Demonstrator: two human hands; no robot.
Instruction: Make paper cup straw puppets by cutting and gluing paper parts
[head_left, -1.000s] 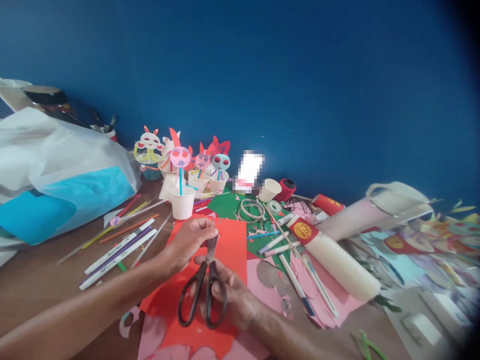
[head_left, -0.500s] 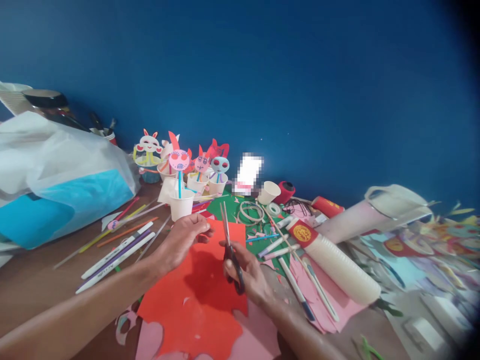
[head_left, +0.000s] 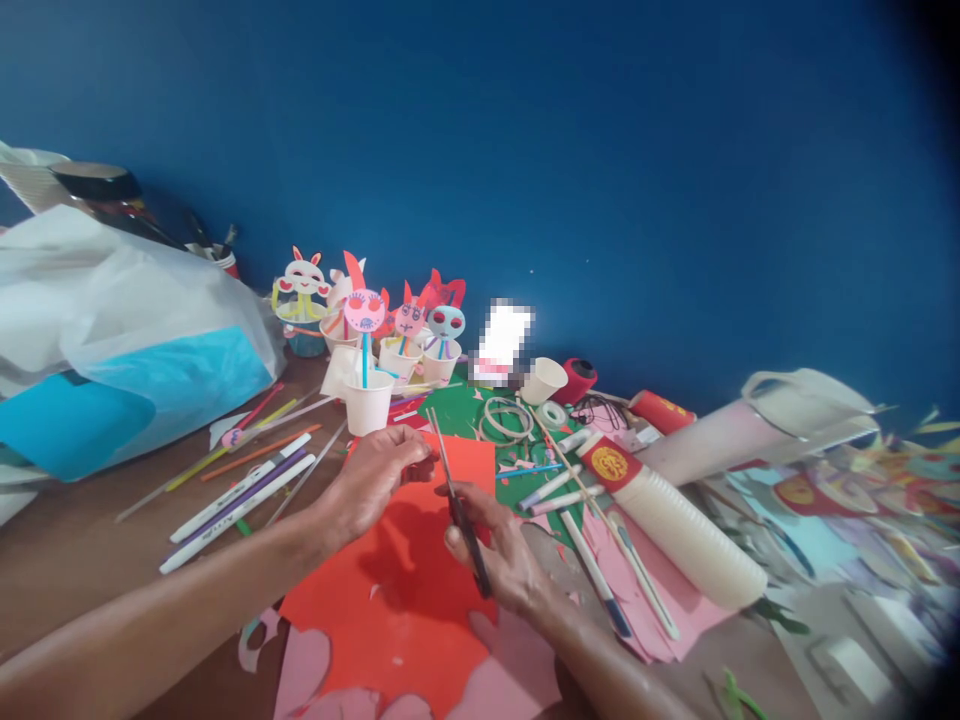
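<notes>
A pair of scissors (head_left: 466, 535) is in my right hand (head_left: 501, 550), with its dark handles against the palm and its blades pointing up and away from me. My left hand (head_left: 382, 475) is close by on the left, thumb and fingertips pinched together near the blades. Whatever lies in that pinch is too small or too hidden to make out. Beneath both hands lies red-orange paper (head_left: 405, 620), its near edge wavy, over pink paper (head_left: 525, 655). Small pink scraps are scattered on it.
Paper cups (head_left: 367, 405) holding straw-mounted paper faces stand behind my left hand. Markers (head_left: 240, 500) lie to the left, beside a plastic bag (head_left: 135, 310). On the right are a long stack of cups (head_left: 686, 535), tape rolls (head_left: 506, 420) and pink sheets (head_left: 652, 620). A blue wall rises behind.
The scissors' blades have tilted left, bringing their tips closer to my left hand's fingertips. My left hand stays pinched, and the whole view has shifted slightly.
</notes>
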